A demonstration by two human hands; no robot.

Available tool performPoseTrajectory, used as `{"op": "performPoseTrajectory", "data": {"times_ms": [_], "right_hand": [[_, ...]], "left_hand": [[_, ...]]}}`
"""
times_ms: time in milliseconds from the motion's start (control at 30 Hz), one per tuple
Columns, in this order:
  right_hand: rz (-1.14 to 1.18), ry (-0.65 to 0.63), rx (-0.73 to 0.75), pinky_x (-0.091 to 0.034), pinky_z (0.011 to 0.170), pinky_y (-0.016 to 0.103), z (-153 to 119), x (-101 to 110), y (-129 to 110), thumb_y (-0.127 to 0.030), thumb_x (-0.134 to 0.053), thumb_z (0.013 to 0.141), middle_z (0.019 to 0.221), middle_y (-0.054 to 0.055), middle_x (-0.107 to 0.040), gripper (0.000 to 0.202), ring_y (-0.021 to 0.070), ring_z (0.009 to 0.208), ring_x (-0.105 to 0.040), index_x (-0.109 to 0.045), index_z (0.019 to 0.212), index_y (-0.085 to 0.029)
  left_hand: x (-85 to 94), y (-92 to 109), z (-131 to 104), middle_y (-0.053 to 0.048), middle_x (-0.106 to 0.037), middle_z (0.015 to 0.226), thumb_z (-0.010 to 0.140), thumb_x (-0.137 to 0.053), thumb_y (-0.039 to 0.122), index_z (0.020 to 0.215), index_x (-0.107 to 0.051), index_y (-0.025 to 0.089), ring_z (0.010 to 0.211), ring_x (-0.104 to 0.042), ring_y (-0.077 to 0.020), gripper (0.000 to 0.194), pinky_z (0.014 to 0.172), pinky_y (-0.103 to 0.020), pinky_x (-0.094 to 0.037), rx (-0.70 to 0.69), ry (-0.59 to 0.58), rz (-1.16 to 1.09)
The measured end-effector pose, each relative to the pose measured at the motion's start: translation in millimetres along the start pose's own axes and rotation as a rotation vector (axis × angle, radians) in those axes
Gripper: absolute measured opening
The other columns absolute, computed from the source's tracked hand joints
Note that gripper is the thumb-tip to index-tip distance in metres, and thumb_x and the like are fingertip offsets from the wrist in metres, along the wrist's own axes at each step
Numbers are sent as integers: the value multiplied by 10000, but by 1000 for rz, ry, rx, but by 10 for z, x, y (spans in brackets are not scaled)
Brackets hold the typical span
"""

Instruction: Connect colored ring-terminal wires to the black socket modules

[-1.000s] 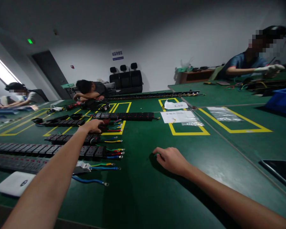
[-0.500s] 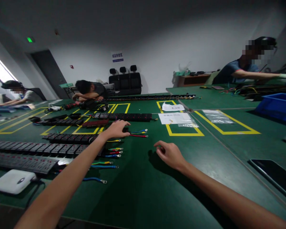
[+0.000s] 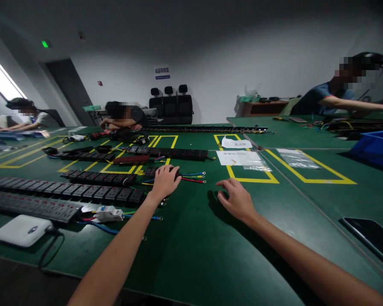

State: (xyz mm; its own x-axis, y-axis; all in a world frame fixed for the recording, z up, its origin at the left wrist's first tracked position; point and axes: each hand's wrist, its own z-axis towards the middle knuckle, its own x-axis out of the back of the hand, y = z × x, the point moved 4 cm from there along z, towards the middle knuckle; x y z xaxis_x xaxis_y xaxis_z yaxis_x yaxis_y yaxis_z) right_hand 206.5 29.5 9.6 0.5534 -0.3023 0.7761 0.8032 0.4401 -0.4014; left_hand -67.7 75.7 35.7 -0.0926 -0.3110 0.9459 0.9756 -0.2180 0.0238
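My left hand (image 3: 164, 182) lies over a short black socket strip (image 3: 150, 171), its fingers bent over the far side and the thumb on the near side. The hand hides the middle of this strip. Blue, yellow-green and red wires (image 3: 193, 177) with ring terminals stick out of its right end. To the right, apart from the strip, my right hand (image 3: 238, 199) hovers low over the green table (image 3: 191, 238). Its fingers are loosely bent and apart, with nothing between them.
Long black socket strips (image 3: 92, 192) lie at the left, one with a white breaker (image 3: 108, 213). A white box (image 3: 22, 230) with a cable sits at the front left. Papers (image 3: 234, 158), a phone (image 3: 368, 238) and a blue bin (image 3: 375, 146) are rightward. Co-workers sit around the table.
My left hand has come down and slightly right, its fingers now bent over the short socket strip. My right hand keeps nearly the same pose. The view has shifted a little.
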Motion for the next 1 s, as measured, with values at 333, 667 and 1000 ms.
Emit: {"op": "performPoseTrajectory", "data": {"times_ms": [333, 667, 1000], "right_hand": [[-98, 14, 108, -461, 1089, 521, -22, -98, 7, -332, -555, 895, 1385, 205, -504, 566, 358, 1281, -522, -517, 1434, -161], [109, 3, -33, -550, 910, 456, -21, -100, 114, -456, -515, 962, 1198, 151, -657, 550, 290, 1011, -681, -507, 1432, -171], [29, -21, -27, -515, 777, 394, 14, -19, 279, -505, -538, 953, 942, 84, -712, 339, 268, 881, -670, -685, 1048, -215]], "left_hand": [[47, 114, -85, -144, -582, 1246, 949, -620, 539, 1406, -604, 235, 1210, -501, -328, 549, 1085, -531, -358, -249, 60, -21], [151, 390, -205, -135, -565, 1234, 940, -628, 554, 1432, -561, 215, 1153, -539, -292, 601, 994, -424, -418, -421, 89, -11], [88, 530, -276, -113, -564, 1238, 953, -607, 563, 1425, -572, 242, 1172, -537, -276, 572, 1010, -412, -419, -375, 82, -88]]}}
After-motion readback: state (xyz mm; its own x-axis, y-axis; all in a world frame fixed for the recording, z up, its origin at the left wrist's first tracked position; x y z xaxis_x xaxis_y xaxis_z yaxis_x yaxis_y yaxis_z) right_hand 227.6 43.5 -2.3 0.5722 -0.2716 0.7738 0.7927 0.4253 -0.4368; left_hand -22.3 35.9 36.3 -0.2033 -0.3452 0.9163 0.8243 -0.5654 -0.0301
